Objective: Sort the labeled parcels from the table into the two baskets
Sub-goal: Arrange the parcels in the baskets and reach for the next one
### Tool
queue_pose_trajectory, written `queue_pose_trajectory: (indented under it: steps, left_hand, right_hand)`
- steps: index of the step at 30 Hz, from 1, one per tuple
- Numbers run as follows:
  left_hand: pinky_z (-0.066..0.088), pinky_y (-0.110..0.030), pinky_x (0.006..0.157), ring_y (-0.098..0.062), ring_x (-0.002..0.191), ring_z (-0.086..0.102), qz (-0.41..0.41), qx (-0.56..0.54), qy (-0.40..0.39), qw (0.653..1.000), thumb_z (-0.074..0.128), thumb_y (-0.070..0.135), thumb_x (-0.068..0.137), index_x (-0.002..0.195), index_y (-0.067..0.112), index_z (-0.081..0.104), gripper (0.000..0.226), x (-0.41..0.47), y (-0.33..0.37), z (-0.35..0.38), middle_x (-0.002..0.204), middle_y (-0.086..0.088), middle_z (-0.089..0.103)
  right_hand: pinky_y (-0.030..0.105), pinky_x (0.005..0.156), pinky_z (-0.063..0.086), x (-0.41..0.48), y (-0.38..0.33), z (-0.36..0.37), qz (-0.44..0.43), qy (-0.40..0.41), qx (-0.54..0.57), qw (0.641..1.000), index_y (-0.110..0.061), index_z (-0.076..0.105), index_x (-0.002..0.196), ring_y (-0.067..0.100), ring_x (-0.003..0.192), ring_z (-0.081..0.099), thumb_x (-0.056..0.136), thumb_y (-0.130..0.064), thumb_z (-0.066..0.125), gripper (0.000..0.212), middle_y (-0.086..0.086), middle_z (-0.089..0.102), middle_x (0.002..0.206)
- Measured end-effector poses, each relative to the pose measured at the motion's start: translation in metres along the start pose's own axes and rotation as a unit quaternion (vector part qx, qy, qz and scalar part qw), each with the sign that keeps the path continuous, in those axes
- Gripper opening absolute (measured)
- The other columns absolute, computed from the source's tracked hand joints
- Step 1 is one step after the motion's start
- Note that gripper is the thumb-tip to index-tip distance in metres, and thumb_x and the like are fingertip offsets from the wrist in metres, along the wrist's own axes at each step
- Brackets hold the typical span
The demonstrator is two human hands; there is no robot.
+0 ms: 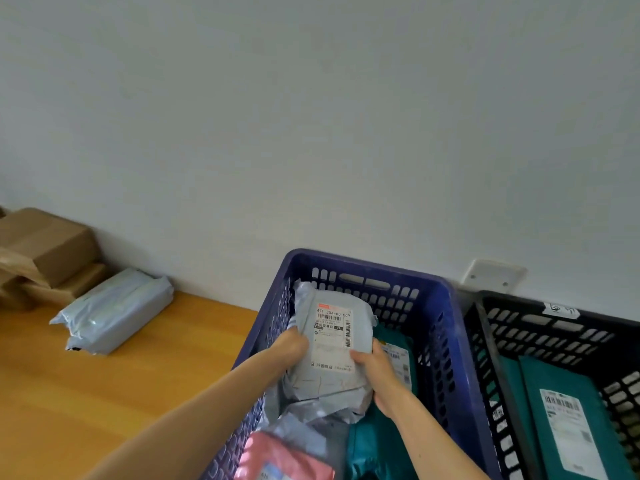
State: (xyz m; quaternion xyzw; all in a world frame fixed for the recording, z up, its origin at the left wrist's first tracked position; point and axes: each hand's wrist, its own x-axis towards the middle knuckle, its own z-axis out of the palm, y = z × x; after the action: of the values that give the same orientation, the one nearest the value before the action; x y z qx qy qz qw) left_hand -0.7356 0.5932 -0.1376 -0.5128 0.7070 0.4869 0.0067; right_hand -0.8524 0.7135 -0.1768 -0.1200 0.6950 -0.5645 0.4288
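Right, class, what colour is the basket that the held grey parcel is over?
Dark blue. The basket under the grey parcel shows best in the head view.

grey parcel (332,341), label up, in blue basket (363,265)

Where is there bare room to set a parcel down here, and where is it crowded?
Free: bare wood of the table between the loose grey parcel and the blue basket, and nearer the camera. Crowded: the blue basket, where left hand and right hand hold the labeled parcel over teal parcels and a pink parcel.
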Motion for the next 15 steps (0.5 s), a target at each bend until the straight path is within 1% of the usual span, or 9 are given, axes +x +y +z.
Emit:
queue_pose_trajectory:
  steps: [2,4,5,6,8,10,12,14,15]
  left_hand:
    - [0.035,-0.024,0.092,-0.028,0.125,0.044,0.002,0.007,-0.013,1.000,0.025,0.001,0.100,0.138,0.006,0.034,0.039,0.005,0.003,0.002,0.136,-0.014,0.044]
    - [0.034,-0.019,0.085,-0.023,0.114,0.044,0.007,-0.002,-0.005,1.000,0.023,0.002,0.102,0.131,0.004,0.037,0.033,0.013,0.004,0.005,0.124,-0.014,0.044]
    - [0.035,-0.021,0.087,-0.023,0.113,0.046,0.005,0.004,-0.001,1.000,0.025,0.002,0.102,0.133,0.002,0.038,0.034,0.015,0.006,0.007,0.124,-0.014,0.046]
    - [0.038,-0.024,0.091,-0.026,0.117,0.048,-0.003,0.006,0.005,1.000,0.028,0.003,0.101,0.137,-0.001,0.037,0.037,0.018,0.008,0.008,0.130,-0.017,0.048]
    - [0.038,-0.028,0.099,-0.028,0.128,0.046,-0.026,0.014,0.012,0.999,0.033,0.003,0.099,0.142,-0.001,0.031,0.044,0.022,0.010,0.012,0.140,-0.019,0.044]
    - [0.035,-0.034,0.108,-0.030,0.133,0.039,-0.041,0.037,0.001,0.998,0.033,0.005,0.098,0.148,0.003,0.019,0.052,0.023,0.008,0.016,0.148,-0.017,0.034]
    - [0.037,-0.041,0.109,-0.031,0.135,0.037,-0.036,0.067,0.010,0.997,0.035,0.003,0.097,0.152,0.007,0.000,0.066,0.024,0.005,0.020,0.156,-0.015,0.020]
    - [0.041,-0.041,0.105,-0.031,0.137,0.036,-0.002,0.096,0.037,0.995,0.038,-0.002,0.094,0.151,0.012,-0.014,0.079,0.019,0.001,0.026,0.160,-0.012,-0.001]
    - [0.040,-0.039,0.106,-0.030,0.141,0.028,0.031,0.119,0.057,0.991,0.041,-0.005,0.092,0.150,0.014,-0.018,0.086,0.017,-0.002,0.028,0.160,-0.009,-0.012]
  right_hand:
    - [0.044,0.093,0.051,0.007,-0.001,0.000,-0.005,0.009,0.005,1.000,-0.017,0.047,0.118,0.024,0.107,0.060,0.091,0.003,0.051,0.034,0.006,0.062,0.117]
    - [0.038,0.085,0.053,0.012,0.001,0.001,-0.006,0.013,0.010,1.000,-0.020,0.047,0.115,0.021,0.104,0.060,0.091,0.004,0.050,0.034,0.004,0.062,0.114]
    - [0.035,0.082,0.053,0.014,0.003,0.002,-0.007,0.015,0.011,1.000,-0.021,0.048,0.114,0.020,0.103,0.060,0.091,0.004,0.050,0.034,0.003,0.062,0.113]
    - [0.034,0.082,0.052,0.016,0.005,0.002,-0.008,0.016,0.010,1.000,-0.022,0.048,0.113,0.020,0.103,0.061,0.092,0.004,0.050,0.033,0.003,0.062,0.113]
    - [0.035,0.083,0.052,0.021,0.009,0.004,-0.012,0.021,0.003,1.000,-0.022,0.048,0.115,0.019,0.102,0.061,0.092,0.003,0.050,0.034,0.003,0.062,0.113]
    - [0.031,0.079,0.053,0.025,0.012,0.008,-0.019,0.025,0.000,1.000,-0.025,0.048,0.115,0.015,0.099,0.061,0.093,0.002,0.051,0.035,0.001,0.063,0.112]
    - [0.026,0.073,0.053,0.027,0.014,0.012,-0.027,0.024,-0.004,0.999,-0.030,0.048,0.114,0.011,0.096,0.062,0.094,0.000,0.052,0.036,-0.001,0.064,0.112]
    - [0.021,0.071,0.052,0.026,0.014,0.015,-0.041,0.016,-0.027,0.999,-0.032,0.044,0.124,0.007,0.097,0.060,0.095,-0.003,0.051,0.042,-0.005,0.062,0.113]
    - [0.022,0.074,0.053,0.025,0.014,0.016,-0.055,0.013,-0.047,0.997,-0.032,0.039,0.133,0.007,0.102,0.059,0.095,-0.004,0.051,0.048,-0.006,0.060,0.117]
